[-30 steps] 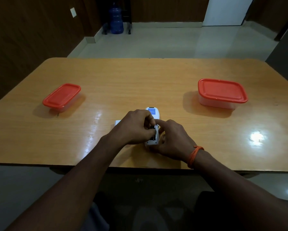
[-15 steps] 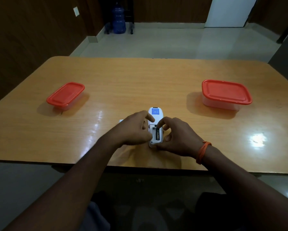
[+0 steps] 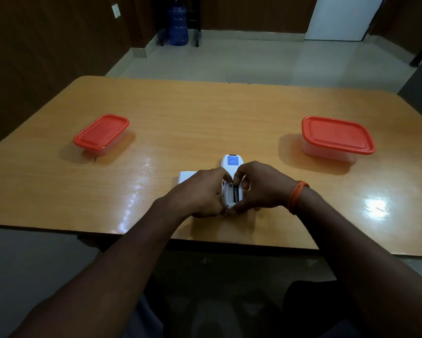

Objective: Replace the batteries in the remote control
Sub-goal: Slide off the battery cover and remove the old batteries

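Note:
A white remote control (image 3: 232, 164) lies face down near the table's front edge, with a blue label on its far end. Its battery bay is uncovered and one dark battery (image 3: 236, 194) lies in the right slot. My left hand (image 3: 200, 191) grips the remote's left side, with a fingertip at the bay's top. My right hand (image 3: 258, 186) holds the right side, thumb and forefinger pinching the battery's far end. A white flat piece (image 3: 186, 176), probably the battery cover, lies on the table behind my left hand, partly hidden.
Two clear boxes with red lids stand on the wooden table (image 3: 205, 118): a small one (image 3: 101, 132) at the left, a larger one (image 3: 336, 136) at the right. An orange band circles my right wrist. Beyond the table is bare floor with a blue water jug (image 3: 177, 26).
My fingers have spread away from the battery bay, so the battery in the right slot now shows. Both hands stay on the remote, which has not moved on the table.

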